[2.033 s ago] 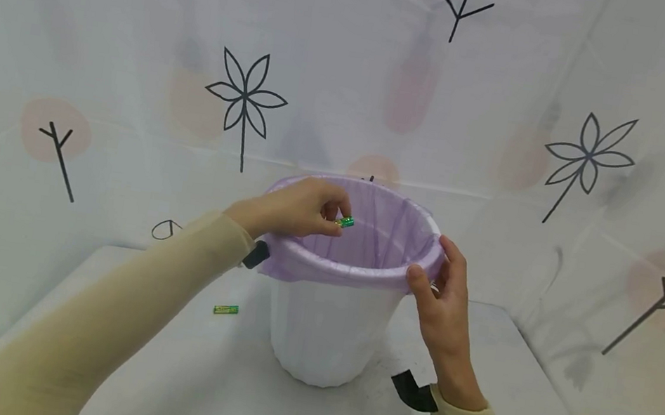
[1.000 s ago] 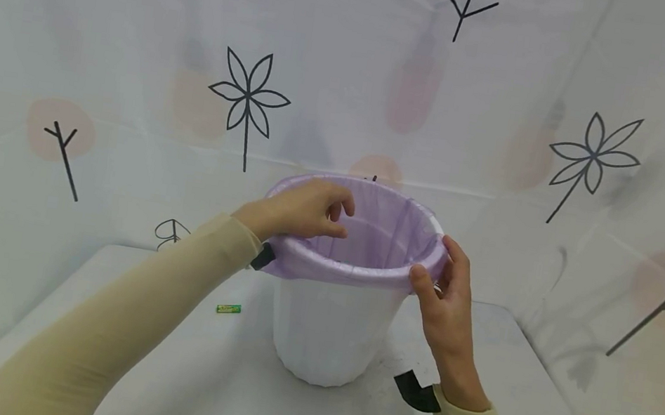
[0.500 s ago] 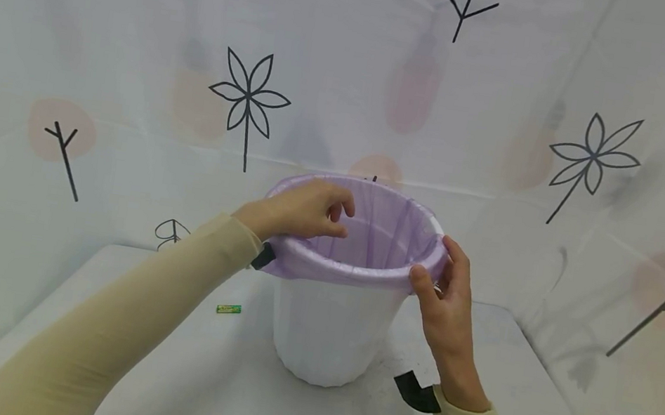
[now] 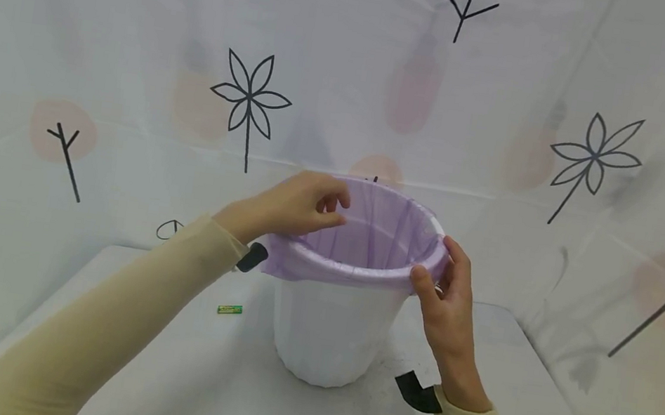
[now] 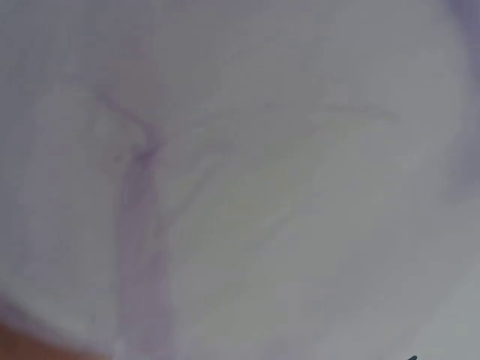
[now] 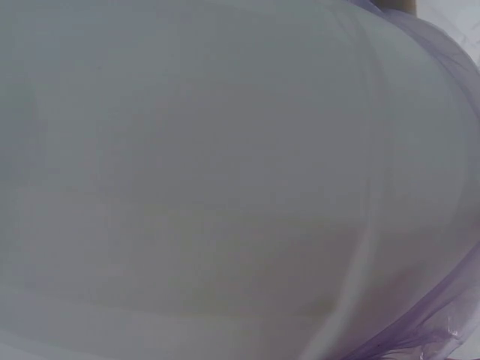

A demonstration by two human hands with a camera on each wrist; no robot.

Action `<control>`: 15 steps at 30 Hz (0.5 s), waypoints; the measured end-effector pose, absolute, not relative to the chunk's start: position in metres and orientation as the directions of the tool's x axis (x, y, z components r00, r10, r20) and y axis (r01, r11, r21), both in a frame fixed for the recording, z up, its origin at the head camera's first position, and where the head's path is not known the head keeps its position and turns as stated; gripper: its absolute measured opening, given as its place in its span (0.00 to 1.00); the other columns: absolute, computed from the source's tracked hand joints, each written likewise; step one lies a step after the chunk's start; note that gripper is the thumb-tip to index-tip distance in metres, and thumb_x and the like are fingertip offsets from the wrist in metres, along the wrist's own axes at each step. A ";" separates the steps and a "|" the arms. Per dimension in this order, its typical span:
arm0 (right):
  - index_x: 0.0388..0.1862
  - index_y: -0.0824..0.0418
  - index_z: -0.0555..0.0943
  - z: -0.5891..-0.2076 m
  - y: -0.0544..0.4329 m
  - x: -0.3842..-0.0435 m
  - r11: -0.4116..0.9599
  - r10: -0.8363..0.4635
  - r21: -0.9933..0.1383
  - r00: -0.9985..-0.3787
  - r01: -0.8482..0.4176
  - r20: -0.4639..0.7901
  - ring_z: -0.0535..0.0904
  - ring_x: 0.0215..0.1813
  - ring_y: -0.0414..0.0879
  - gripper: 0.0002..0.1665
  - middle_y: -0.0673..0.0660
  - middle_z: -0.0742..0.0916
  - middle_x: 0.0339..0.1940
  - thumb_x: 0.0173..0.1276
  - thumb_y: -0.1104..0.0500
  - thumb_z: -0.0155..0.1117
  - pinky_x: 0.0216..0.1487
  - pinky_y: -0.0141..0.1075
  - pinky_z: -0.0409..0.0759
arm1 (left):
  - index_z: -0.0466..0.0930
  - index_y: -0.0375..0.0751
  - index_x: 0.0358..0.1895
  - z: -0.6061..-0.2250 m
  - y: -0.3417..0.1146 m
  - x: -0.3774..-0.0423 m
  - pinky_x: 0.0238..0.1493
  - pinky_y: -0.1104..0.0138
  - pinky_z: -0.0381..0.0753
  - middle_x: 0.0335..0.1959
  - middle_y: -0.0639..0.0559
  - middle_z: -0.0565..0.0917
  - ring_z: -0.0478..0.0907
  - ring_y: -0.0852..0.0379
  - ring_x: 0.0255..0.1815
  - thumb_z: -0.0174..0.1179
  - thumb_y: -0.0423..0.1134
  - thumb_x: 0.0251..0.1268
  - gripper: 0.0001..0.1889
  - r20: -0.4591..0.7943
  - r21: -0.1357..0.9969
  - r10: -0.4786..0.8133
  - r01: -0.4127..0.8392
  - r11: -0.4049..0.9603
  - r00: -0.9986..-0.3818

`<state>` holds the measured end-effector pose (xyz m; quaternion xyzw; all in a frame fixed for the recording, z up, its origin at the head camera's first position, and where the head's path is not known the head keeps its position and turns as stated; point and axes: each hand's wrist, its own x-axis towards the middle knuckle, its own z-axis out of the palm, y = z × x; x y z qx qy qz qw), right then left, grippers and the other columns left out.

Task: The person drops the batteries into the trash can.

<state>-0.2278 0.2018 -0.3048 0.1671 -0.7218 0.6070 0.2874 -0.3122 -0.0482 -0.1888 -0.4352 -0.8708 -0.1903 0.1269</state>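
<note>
A white trash bin stands upright on the table, lined with a purple bag folded over its rim. My left hand hovers over the left side of the bin's mouth, fingers loosely bent, thumb and index apart, nothing between them. At the right of the rim my right hand grips the bin through the bag, thumb in front. A green battery lies on the table left of the bin. The left wrist view shows the blurred bag lining; the right wrist view is filled by the bin's white wall.
The white table reaches out on both sides of the bin. Close behind it hangs a white backdrop with leaf and twig drawings. A black strap sits at my right wrist.
Two seconds ago my left hand pinched a green battery over the bin; a second later it was gone from the fingers. Since then the hand has risen slightly leftward. The right hand stays at the rim.
</note>
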 end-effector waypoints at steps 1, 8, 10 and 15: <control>0.74 0.51 0.56 -0.305 0.202 -0.228 0.209 0.109 -0.781 -0.779 -0.589 0.617 0.72 0.55 0.51 0.38 0.62 0.71 0.64 0.68 0.62 0.57 0.49 0.27 0.76 | 0.79 0.41 0.44 -0.189 -0.050 -0.310 0.41 0.66 0.74 0.32 0.52 0.79 0.74 0.56 0.35 0.63 0.41 0.63 0.10 0.401 0.218 0.711 0.814 0.538 -0.577; 0.74 0.51 0.55 -0.306 0.202 -0.228 0.210 0.105 -0.785 -0.784 -0.583 0.611 0.72 0.56 0.51 0.38 0.61 0.71 0.65 0.69 0.61 0.57 0.49 0.28 0.76 | 0.78 0.40 0.45 -0.191 -0.072 -0.292 0.40 0.64 0.75 0.33 0.53 0.77 0.74 0.57 0.34 0.64 0.41 0.62 0.12 0.485 0.220 0.691 0.839 0.498 -0.537; 0.74 0.51 0.56 -0.306 0.202 -0.229 0.212 0.104 -0.782 -0.782 -0.586 0.614 0.72 0.56 0.51 0.38 0.61 0.71 0.64 0.69 0.61 0.57 0.49 0.28 0.76 | 0.78 0.40 0.45 -0.192 -0.079 -0.286 0.40 0.64 0.76 0.32 0.53 0.77 0.73 0.58 0.34 0.65 0.40 0.61 0.13 0.514 0.219 0.683 0.850 0.480 -0.519; 0.74 0.51 0.56 -0.305 0.203 -0.229 0.219 0.103 -0.778 -0.779 -0.589 0.619 0.72 0.55 0.51 0.38 0.61 0.71 0.64 0.68 0.61 0.57 0.49 0.27 0.76 | 0.79 0.38 0.44 -0.194 -0.097 -0.273 0.37 0.63 0.77 0.31 0.54 0.76 0.72 0.58 0.33 0.66 0.37 0.59 0.12 0.567 0.216 0.668 0.869 0.444 -0.482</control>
